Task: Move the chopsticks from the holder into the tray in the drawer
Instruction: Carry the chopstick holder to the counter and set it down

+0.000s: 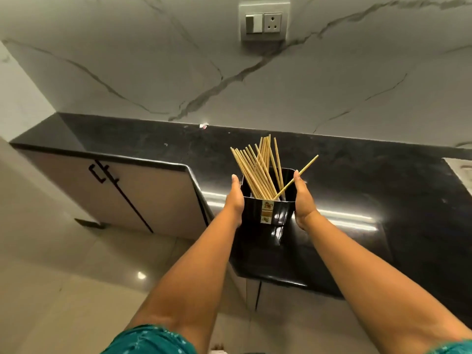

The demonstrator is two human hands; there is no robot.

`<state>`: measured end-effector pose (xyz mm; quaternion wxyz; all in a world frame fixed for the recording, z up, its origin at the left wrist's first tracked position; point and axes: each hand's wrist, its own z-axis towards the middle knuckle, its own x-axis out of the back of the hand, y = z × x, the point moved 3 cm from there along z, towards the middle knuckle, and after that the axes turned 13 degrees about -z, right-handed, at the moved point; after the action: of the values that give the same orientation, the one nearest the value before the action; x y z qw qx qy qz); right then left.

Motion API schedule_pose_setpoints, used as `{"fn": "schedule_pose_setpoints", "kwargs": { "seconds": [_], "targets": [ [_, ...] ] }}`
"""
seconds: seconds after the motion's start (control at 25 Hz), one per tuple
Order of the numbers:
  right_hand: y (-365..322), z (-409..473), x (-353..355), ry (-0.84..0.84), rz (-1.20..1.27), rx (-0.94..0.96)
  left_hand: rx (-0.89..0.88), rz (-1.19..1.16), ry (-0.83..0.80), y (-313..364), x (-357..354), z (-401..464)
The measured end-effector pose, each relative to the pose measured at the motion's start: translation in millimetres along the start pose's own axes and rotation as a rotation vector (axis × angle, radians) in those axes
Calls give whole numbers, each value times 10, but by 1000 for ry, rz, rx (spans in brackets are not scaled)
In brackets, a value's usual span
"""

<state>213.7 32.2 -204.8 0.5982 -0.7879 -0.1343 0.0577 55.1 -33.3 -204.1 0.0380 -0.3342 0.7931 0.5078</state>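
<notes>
Marble wall [255,80]: white with grey veins, rising beyond both my hands; a switch and socket plate [264,20] is sitting high on it, above my right hand.

Desk [357,190]: black polished stone, running left to right under and beyond my hands, with strip reflections showing just right of my right hand. A small pale scrap [203,126] is lying at its back edge, beyond my left hand.

Cabinet doors [143,195]: beige, with black handles, standing below the desk, out to the left of my left hand.

Floor [63,277]: pale glossy tile, lying below my left forearm.

Holder [268,213]: black, glossy, square-mouthed, with a small printed label on its near face. I am keeping it between my two hands, over the near edge of the desk; whether its base is touching the desk, I cannot tell.

Left hand [235,198]: I am pressing it flat against the holder's left side, fingers mostly straight and pointing away from me.

Right hand [302,200]: I am pressing it against the holder's right side, fingers reaching forward along the wall; how far they wrap round the far side, I cannot tell.

Chopsticks [258,172]: light bamboo, a loose bundle standing inside the holder between my hands, fanning up and away. One stick [297,176] is leaning apart to the right, crossing just beside my right fingertips.

Sleeves [150,341]: teal fabric, showing at the bottom, nearest to me.
</notes>
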Motion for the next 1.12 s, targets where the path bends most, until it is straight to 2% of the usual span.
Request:
{"fn": "schedule_pose_setpoints", "kwargs": {
  "seconds": [0.24,0.52,0.68,0.8,0.96,1.12],
  "targets": [
    [-187,-357,-574,-262,15,38,-110,-69,135,90,607,-668],
    [-237,-1562,-1922,-676,-31,120,-352,-118,416,111,1858,-2247],
    [139,-2856,-2886,-991,-190,137,-423,-167,727,-277,2875,-3699],
    [490,-4112,-3514,-1223,-197,140,-463,-201,920,-746,3478,-5000],
    [1020,-5956,-4148,-1492,-258,149,-578,-298,1168,-1524,3983,-6859],
    [1532,-7860,-4388,-1777,-350,150,-669,-502,1445,-2492,4178,-8516]
  ]
}}
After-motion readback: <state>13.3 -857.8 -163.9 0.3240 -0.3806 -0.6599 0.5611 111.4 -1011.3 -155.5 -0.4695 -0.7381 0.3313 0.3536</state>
